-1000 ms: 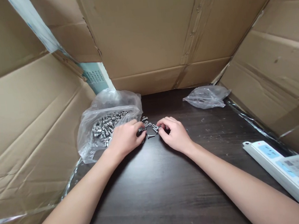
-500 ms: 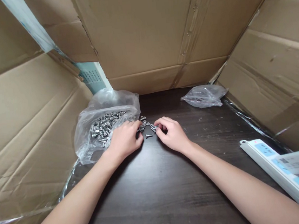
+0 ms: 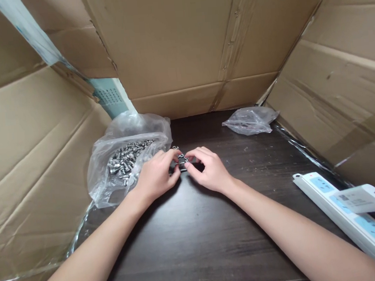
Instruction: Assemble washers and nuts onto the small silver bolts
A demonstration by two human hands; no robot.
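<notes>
Just above the middle of the frame, your left hand (image 3: 156, 175) and right hand (image 3: 208, 169) meet over a few small loose screws and nuts (image 3: 180, 158) on the dark wooden table (image 3: 197, 241). They are grey, shiny metal, very small. Your fingertips pinch some of them, but which ones I cannot tell. A clear plastic bag (image 3: 123, 164) full of similar screws lies touching your left hand.

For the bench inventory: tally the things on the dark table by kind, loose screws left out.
Plastic bags: 2, one holding screws, one crumpled
Power strips: 1
Paper labels: 1
Total: 4
</notes>
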